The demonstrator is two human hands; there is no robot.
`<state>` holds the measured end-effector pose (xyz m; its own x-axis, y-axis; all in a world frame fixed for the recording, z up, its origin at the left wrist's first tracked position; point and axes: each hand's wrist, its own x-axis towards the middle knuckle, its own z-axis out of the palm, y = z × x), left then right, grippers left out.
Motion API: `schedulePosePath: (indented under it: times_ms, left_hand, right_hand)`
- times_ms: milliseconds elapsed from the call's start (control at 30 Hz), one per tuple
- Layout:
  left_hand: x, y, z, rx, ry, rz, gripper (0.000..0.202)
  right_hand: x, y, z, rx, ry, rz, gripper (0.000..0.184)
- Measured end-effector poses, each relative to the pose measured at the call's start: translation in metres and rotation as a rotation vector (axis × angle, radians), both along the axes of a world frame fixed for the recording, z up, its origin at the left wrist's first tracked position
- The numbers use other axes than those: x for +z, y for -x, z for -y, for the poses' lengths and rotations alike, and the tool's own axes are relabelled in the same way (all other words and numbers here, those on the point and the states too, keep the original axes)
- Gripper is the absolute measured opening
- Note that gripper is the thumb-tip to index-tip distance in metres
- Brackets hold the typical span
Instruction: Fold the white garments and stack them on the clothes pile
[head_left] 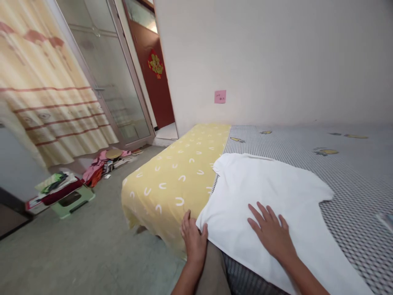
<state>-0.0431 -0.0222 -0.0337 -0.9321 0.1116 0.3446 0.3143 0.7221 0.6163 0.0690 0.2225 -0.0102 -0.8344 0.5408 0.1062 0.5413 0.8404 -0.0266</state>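
Seated at the near edge of a bed [278, 143], I lay my right hand [272, 231] flat on a white garment [245, 192], palm down and fingers fanned, grasping nothing. The spread fingers probably share the pressure so that the thin cloth neither bunches nor creeps. My left hand [194, 237] waits at the garment's left corner, fingers and thumb on either side of it; whether they pinch the fabric, I cannot tell. That corner sits at the bed's near edge, over my knee [211, 266], where a steadying touch likely keeps it from slipping.

The garment lies spread, lightly wrinkled, mostly over a checked sheet [353, 180], its left side reaching a yellow cloth [172, 176] that covers the bed's left end and drapes over the side. The broad surface seems to suit the full spread. Beyond the far edge, a pink note [220, 96] clings to the wall [276, 65].
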Motion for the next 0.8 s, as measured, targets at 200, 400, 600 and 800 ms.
schedulePosePath:
  times_ms: [200, 400, 600, 800]
  left_hand:
    - [0.033, 0.001, -0.007, 0.06, -0.001, -0.034, 0.016]
    - [0.079, 0.034, -0.021, 0.235, -0.099, -0.032, 0.035]
    - [0.101, 0.1, -0.057, -0.107, 0.041, 0.037, 0.04]
    - [0.094, 0.159, -0.112, -0.01, 0.149, 0.228, 0.035]
  right_hand:
    - [-0.002, 0.003, 0.002, 0.026, 0.003, -0.091, 0.055]
    - [0.001, 0.005, 0.004, 0.043, 0.061, -0.131, 0.055]
    - [-0.013, 0.006, 0.001, 0.068, 0.072, -0.241, 0.055]
    - [-0.047, 0.013, -0.012, 0.093, 0.048, -0.335, 0.054]
